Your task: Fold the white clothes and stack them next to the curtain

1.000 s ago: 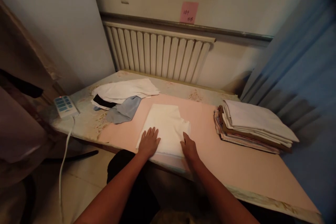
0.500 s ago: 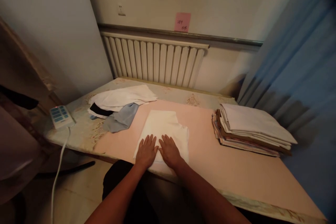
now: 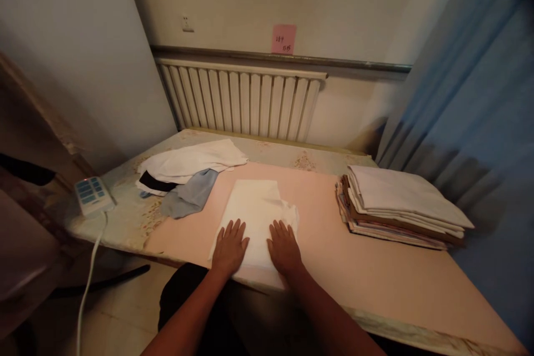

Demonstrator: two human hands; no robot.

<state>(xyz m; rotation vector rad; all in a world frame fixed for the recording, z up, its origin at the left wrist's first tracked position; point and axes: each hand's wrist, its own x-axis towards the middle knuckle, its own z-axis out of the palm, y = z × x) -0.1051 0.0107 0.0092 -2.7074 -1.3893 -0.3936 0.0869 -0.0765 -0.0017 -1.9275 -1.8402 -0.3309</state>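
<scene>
A white garment (image 3: 254,206), partly folded, lies flat on the pink sheet that covers the table. My left hand (image 3: 230,246) rests palm down on its near left part, fingers stretched out. On the near right part lies my right hand (image 3: 284,246), also flat with the fingers extended. A strip of white cloth shows between the two hands. The cloth beneath my palms is hidden. At the garment's right side a small piece sticks out, slightly rumpled.
A stack of folded cloths (image 3: 406,206) sits on the table's right. Loose white clothing (image 3: 192,158) and a grey-blue cloth (image 3: 189,194) lie at the left. A power strip (image 3: 92,196) with a white cord is at the left edge. Behind stands a radiator (image 3: 246,101); a blue curtain (image 3: 463,139) hangs right.
My right hand has slid to the right over the garment, so the gap between my hands is wider. My left hand stays flat on the cloth. The camera view has shifted slightly.
</scene>
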